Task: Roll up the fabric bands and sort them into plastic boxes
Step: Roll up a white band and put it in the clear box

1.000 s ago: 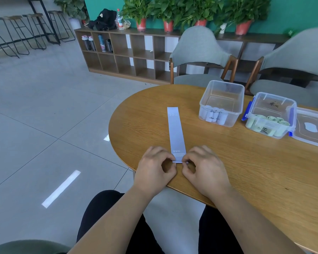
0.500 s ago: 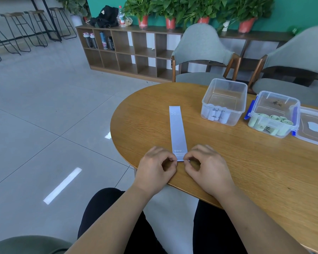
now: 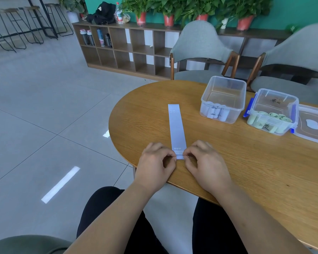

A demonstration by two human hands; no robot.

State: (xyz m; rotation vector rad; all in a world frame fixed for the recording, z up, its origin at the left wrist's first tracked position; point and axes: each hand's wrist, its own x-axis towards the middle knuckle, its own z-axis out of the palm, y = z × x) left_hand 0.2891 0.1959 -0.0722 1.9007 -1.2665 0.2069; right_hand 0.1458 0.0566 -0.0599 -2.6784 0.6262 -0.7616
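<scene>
A pale lilac fabric band (image 3: 176,128) marked "20" lies flat and lengthwise on the wooden table (image 3: 246,162), its near end at the table's front edge. My left hand (image 3: 155,165) pinches the near left corner of the band. My right hand (image 3: 204,163) pinches the near right corner. A clear plastic box (image 3: 224,87) at the back right holds several rolled lilac bands. Beside it a clear box with blue clips (image 3: 275,99) holds several rolled green bands.
A clear lid (image 3: 314,123) lies at the table's right edge. Two grey chairs (image 3: 200,50) stand behind the table. A wooden shelf unit (image 3: 128,50) with bottles and potted plants lines the back wall. Bar stools (image 3: 26,24) stand far left on the tiled floor.
Both hands stay at the band's near end, fingertips shifting slightly closer on its corners. The band lies where it was.
</scene>
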